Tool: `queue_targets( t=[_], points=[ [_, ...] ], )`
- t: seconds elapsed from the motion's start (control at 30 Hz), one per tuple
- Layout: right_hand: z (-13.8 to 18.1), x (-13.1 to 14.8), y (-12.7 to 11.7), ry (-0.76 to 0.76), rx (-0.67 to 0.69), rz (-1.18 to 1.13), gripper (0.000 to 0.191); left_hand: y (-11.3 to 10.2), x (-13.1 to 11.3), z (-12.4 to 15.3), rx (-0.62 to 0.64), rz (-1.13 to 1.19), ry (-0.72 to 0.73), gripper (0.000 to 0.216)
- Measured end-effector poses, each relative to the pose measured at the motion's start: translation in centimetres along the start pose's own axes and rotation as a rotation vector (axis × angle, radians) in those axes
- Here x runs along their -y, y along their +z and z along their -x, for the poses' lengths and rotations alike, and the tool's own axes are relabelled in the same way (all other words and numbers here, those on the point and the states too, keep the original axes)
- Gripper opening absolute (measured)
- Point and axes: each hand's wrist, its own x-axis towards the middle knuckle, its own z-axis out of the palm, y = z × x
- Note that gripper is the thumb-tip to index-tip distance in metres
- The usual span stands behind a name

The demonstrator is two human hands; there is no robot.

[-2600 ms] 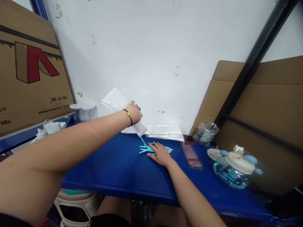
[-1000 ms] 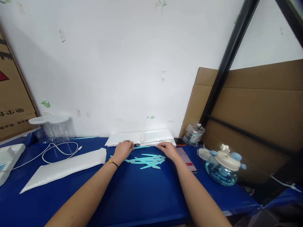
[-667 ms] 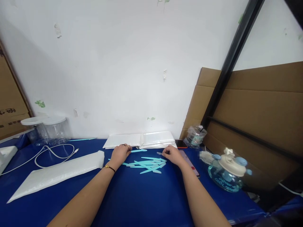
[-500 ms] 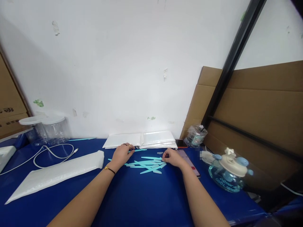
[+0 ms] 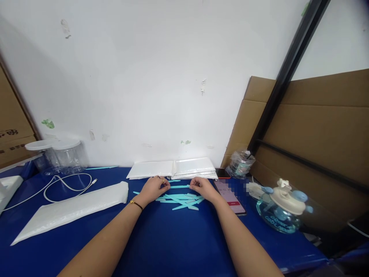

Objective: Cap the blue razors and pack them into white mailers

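Fiddly picking-out stage in hand, at a guess. White wall [image 5: 138, 80] straight across the back, so zero room that way. Blue desk [image 5: 173, 238] below, front edge out of frame, right edge showing in the lower corner. Big bare patch between the forearms, easily the best spot for shifting stuff. Cardboard [image 5: 323, 115] boxing in the right side. White pouch [image 5: 72, 207] over on the left, near end just beside the left wrist, so not much slack there. Packets [image 5: 151, 169] lying flat along the wall, just behind the fingertips, pretty tight. Jug [image 5: 284, 207] well off to the right, no bother. Left hand [image 5: 152, 188] and right hand [image 5: 203, 187] facing each other low over the desk. Phone [image 5: 235, 207] right by the right wrist, easy to bump. Pile [image 5: 181, 201] of teal strips just on the near side, crossed every which way. Then the one strip [image 5: 179, 187] between the hands: fingers pinched closed on opposite ends, no real gap visible. Raised or resting, can't tell. Next move probably calls for level pinches and a clean path, no dragging across the pile.
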Motion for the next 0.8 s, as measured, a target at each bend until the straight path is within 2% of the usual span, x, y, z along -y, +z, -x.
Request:
queue_targets(
  t=[0.13, 0.3, 0.4, 0.47, 0.57, 0.67, 0.8],
  points=[
    [-0.2, -1.2, -0.4, 0.009, -0.005, -0.028, 0.014, 0.1, 0.9, -0.2, -0.013, -0.008, -0.053, 0.020],
    [-0.3, -3.0, -1.4, 0.089, -0.082, 0.014, 0.012, 0.0, 3.0, 0.1, -0.039, -0.088, -0.171, 0.020],
    [0.1, -3.0, -1.8, 0.031, -0.124, 0.118, 0.011, -0.1, 3.4, 0.2, -0.072, -0.104, -0.177, 0.020],
    [0.4, -2.3, -1.8, -0.031, -0.082, 0.160, 0.011, -0.2, 3.1, 0.3, -0.109, -0.095, -0.183, 0.023],
    [0.8, -1.2, -1.4, -0.051, 0.066, 0.172, 0.012, -0.3, 2.1, 0.4, -0.126, -0.052, -0.181, 0.022],
    [0.8, -0.4, -0.7, -0.045, 0.132, 0.188, 0.011, -0.3, 0.8, 0.4, -0.073, 0.025, -0.111, 0.025],
    [0.6, 0.3, 0.0, -0.069, 0.140, 0.209, 0.010, -0.1, -0.2, 0.5, 0.055, 0.072, -0.026, 0.024]
  ],
)
